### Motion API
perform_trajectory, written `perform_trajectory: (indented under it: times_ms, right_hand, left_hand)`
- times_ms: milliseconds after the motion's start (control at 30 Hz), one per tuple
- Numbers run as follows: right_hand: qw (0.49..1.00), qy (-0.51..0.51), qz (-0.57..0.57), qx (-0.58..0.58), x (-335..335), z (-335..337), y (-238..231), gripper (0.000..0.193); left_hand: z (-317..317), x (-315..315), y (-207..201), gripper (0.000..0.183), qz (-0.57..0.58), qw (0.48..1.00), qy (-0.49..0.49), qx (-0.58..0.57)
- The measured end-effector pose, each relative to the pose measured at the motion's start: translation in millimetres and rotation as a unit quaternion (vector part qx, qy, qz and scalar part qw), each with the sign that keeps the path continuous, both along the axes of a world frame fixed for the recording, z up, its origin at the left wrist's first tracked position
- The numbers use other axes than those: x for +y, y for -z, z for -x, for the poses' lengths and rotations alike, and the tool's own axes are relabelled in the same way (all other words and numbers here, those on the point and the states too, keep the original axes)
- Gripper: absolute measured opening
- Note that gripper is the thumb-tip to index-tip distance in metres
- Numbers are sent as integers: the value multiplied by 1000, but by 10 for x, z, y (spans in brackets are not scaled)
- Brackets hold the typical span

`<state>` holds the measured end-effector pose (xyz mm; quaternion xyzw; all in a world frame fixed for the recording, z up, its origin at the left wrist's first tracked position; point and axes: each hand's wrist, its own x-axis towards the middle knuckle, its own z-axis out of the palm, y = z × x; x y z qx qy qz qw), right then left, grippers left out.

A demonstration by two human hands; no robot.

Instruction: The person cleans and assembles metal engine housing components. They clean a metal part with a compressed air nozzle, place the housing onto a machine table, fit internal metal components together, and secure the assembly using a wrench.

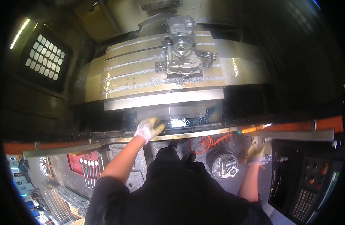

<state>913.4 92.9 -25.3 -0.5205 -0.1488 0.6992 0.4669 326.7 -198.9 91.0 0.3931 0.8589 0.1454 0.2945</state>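
Observation:
My left hand [149,128], in a white and yellow work glove, hovers by the front sill [172,135] of a milling machine. Its fingers are apart and nothing shows in them. Off to the right, my gloved right hand [256,152] is low beside the sill, close to small metal pieces; blur hides whether it grips one. An orange-yellow handled tool [251,129] with a green end and metal tip lies on the sill just beyond it. Farther in, a grey cast-metal housing [183,63] stands clamped on the slotted machine table [135,80].
Metal chips line the table slots. Below the sill are a coiled red hose [206,144] and a round container [213,165] with a casting [228,166] on it. A control panel [305,187] stands at right. Several long-stemmed gauges [89,163] sit in a red tray at left.

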Motion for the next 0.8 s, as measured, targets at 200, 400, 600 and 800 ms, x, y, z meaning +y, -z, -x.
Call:
perform_trajectory:
  times_ms: [200, 400, 600, 800]
  right_hand:
    - [926, -155, 264, -221, -1578, 242, 153, 43]
    - [753, -423, 147, -483, -2168, -584, 535, 36]
    - [783, -364, 313, -396, -1595, 860, -249, 41]
    - [841, -319, 253, -356, -1024, 1640, -381, 37]
  left_hand:
    - [958, 2284, -445, 64, -251, 932, 147, 216]
    - [1609, 3877, -337, 78, -184, 951, 106, 223]
    - [1711, 3992, -142, 66, -188, 945, 100, 247]
    - [1673, 4028, -145, 65, -165, 950, 117, 238]
